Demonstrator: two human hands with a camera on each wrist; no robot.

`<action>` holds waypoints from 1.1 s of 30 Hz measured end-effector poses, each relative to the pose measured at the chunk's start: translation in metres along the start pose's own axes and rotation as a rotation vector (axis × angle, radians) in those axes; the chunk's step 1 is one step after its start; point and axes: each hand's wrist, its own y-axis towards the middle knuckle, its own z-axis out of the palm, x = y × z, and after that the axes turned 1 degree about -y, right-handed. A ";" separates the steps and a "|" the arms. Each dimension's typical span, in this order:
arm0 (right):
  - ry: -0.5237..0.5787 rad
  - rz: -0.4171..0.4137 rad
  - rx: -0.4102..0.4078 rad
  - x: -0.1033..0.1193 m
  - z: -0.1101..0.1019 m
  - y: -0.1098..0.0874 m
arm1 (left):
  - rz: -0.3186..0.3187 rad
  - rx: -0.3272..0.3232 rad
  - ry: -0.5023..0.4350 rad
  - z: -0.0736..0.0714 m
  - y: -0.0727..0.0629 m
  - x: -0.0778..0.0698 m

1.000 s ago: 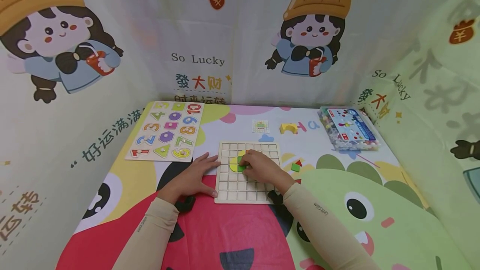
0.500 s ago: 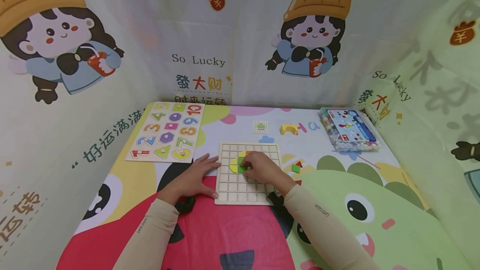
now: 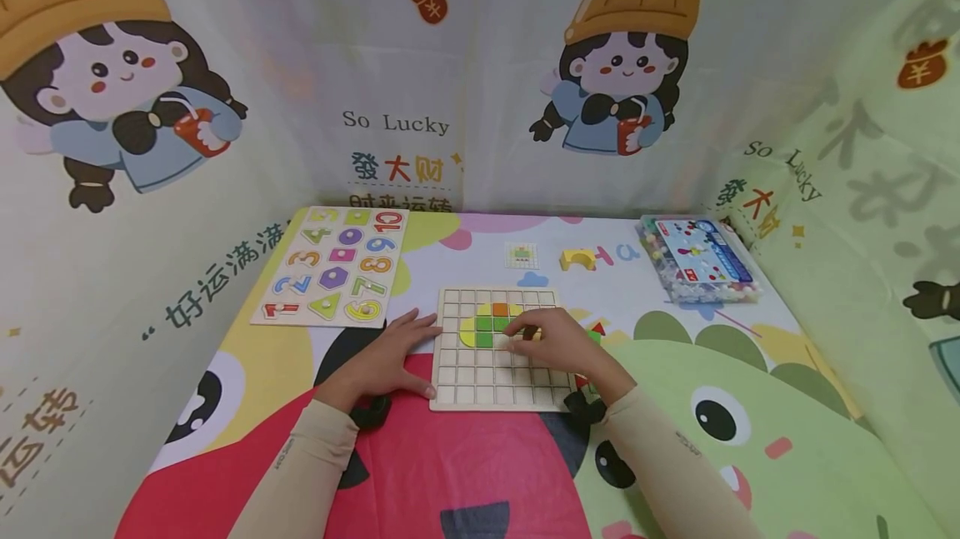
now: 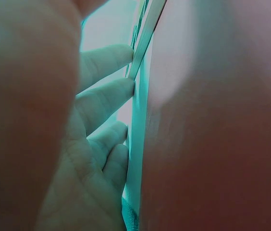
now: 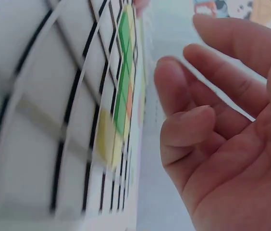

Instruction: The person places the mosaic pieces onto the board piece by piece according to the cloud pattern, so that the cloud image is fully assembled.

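A square wooden grid board [image 3: 465, 372] lies on the table in front of me. Set in its cells are green squares [image 3: 484, 339], an orange square [image 3: 500, 310] and yellow rounded pieces [image 3: 467, 332]. My left hand [image 3: 386, 356] rests at the board's left edge with its fingers spread; in the left wrist view its fingertips [image 4: 126, 86] meet the board's side. Over the board's right half hovers my right hand [image 3: 558, 345], just right of the coloured pieces. In the right wrist view its thumb and fingers [image 5: 171, 84] are loosely bent, with nothing between them.
Right of the board lie red triangles [image 3: 597, 328] and a green piece [image 3: 595, 337], partly behind my right hand. Farther back are a small pattern card [image 3: 521, 254], a yellow arch block [image 3: 577, 258] and a clear box of beads [image 3: 697, 260]. A number puzzle board [image 3: 330, 264] lies left.
My right hand has drawn back to the right from the green squares, uncovering them, the orange square and a yellow piece. My left hand stays at the board's edge.
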 end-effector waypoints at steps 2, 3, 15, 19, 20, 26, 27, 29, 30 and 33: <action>0.028 0.014 -0.020 -0.008 -0.005 -0.011 | -0.003 0.003 -0.002 0.001 0.000 0.000; 0.039 0.024 -0.030 -0.013 -0.008 -0.016 | -0.003 0.004 -0.001 0.001 0.001 0.000; 0.166 0.144 -0.121 -0.067 -0.039 -0.072 | -0.007 0.011 -0.004 0.000 0.000 0.004; 0.173 0.144 -0.138 -0.082 -0.045 -0.087 | -0.007 0.010 0.002 0.000 0.000 0.004; 0.178 0.139 -0.131 -0.086 -0.046 -0.090 | -0.006 0.010 0.003 0.000 0.000 0.005; 0.206 0.099 0.017 -0.102 -0.050 -0.098 | 0.002 0.012 0.004 0.000 0.002 0.005; 0.204 0.094 0.038 -0.103 -0.050 -0.098 | 0.003 0.012 0.003 0.000 0.002 0.004; 0.197 0.086 0.063 -0.103 -0.050 -0.098 | 0.004 0.010 0.002 0.000 0.002 0.004; 0.184 0.081 0.067 -0.103 -0.050 -0.098 | 0.005 0.009 0.001 0.000 0.002 0.004; 0.133 0.045 0.065 -0.101 -0.048 -0.097 | 0.010 0.009 0.001 0.000 0.003 0.004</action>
